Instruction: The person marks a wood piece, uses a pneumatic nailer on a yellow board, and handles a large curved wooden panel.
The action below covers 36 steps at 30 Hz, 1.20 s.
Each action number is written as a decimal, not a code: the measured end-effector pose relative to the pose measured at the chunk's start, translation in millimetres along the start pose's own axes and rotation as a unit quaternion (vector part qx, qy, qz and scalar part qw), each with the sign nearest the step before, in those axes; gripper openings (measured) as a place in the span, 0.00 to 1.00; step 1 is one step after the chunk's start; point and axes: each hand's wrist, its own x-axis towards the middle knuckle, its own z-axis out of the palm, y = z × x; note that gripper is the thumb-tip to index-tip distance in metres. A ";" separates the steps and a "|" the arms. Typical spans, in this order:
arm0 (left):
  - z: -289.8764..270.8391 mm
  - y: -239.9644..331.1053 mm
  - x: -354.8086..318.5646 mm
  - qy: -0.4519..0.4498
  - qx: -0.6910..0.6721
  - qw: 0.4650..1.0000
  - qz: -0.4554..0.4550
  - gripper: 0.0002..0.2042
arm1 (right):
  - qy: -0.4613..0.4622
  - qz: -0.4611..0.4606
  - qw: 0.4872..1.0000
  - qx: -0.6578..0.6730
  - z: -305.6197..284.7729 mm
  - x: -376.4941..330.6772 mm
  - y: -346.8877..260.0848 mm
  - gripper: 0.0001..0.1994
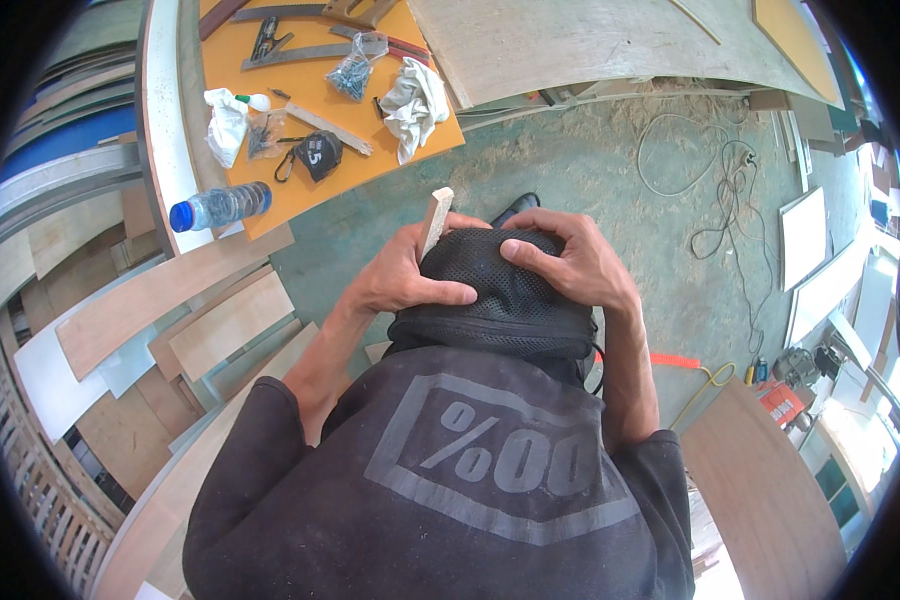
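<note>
Close to my waist, both hands grip a black mesh pouch (470, 265) with a zip seam along its lower side. My left hand (395, 275) is closed on its left side, thumb laid across the mesh. A short, pale wood strip (435, 218) stands up between that thumb and forefinger. On the other side, my right hand (582, 265) curls over the top right of the pouch, thumb pressed on the mesh. The fingertips behind the pouch are partly hidden, and I cannot see inside it.
An orange-topped table (395, 165) ahead left bears a water bottle (220, 207), tape measure (317, 155), white cloth (415, 105), bag of screws (355, 75) and metal squares. Boards (235, 330) are stacked at left. A cable (735, 190) lies coiled on the floor at right.
</note>
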 end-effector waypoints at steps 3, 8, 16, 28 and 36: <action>-0.9 -2.8 -1.7 0.013 -0.021 1.000 -0.019 0.30 | -0.006 0.009 1.000 0.001 0.5 -1.4 -2.9 0.21; -0.4 -2.8 -1.5 0.015 -0.013 1.000 0.005 0.25 | -0.004 -0.008 1.000 0.006 0.7 -2.7 1.1 0.20; 3.6 -9.2 0.1 0.035 -0.007 0.999 0.002 0.21 | -0.047 -0.003 0.999 0.012 -5.7 -5.4 -1.6 0.27; 7.5 -9.0 1.0 0.043 -0.031 0.998 0.018 0.22 | -0.089 -0.010 0.996 0.003 -10.7 -3.4 2.7 0.31; 0.0 -18.5 4.3 0.044 -0.008 0.999 0.007 0.22 | -0.072 0.009 0.997 0.033 -7.3 0.1 11.9 0.28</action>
